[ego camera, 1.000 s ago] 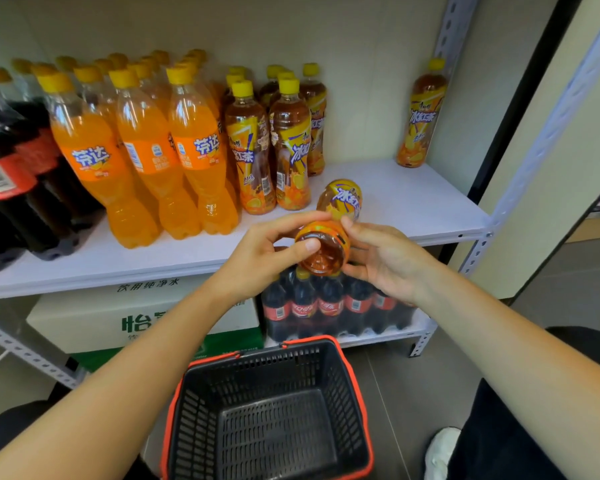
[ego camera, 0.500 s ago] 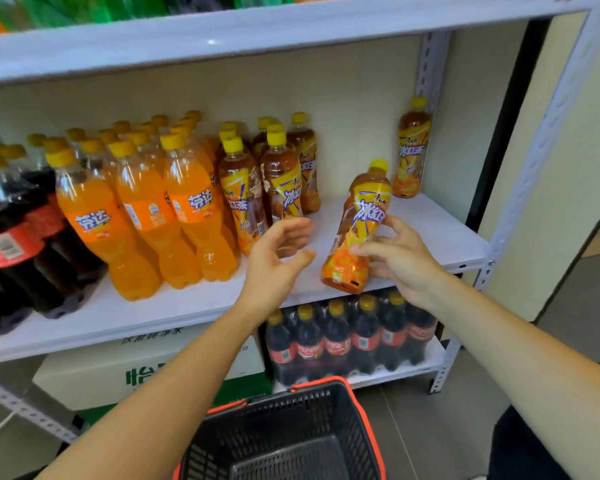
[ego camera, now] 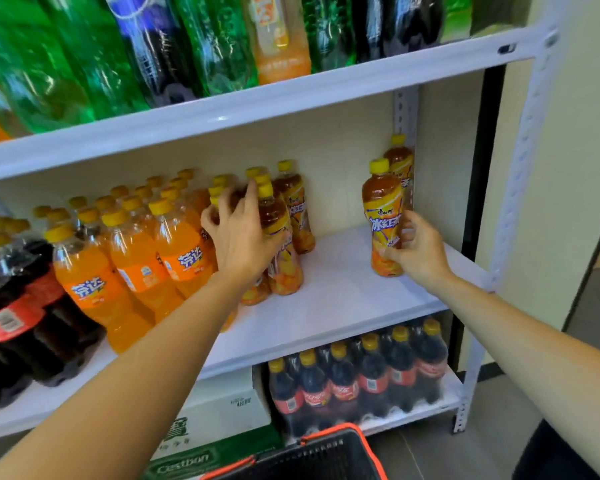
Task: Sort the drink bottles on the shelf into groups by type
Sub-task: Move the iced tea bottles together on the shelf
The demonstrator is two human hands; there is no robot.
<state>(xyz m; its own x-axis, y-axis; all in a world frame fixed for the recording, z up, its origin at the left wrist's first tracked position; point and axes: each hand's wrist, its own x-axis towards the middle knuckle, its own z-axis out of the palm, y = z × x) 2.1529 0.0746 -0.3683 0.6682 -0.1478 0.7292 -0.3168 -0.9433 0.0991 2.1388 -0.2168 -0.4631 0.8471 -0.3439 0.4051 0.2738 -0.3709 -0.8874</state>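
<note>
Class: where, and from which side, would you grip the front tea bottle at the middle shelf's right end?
Grip the front bottle round its labelled waist from the front right, as the right hand does: it stands upright, a second bottle stands close behind, and that side is open.

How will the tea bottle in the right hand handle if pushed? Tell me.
Filled nearly to its neck, the tea bottle is probably heavy for its size. Tall and narrow-based, it could tip if pushed high; the right hand grips it low, the left hand grips a grouped bottle mid-body. The smooth shelf should let it slide.
</note>
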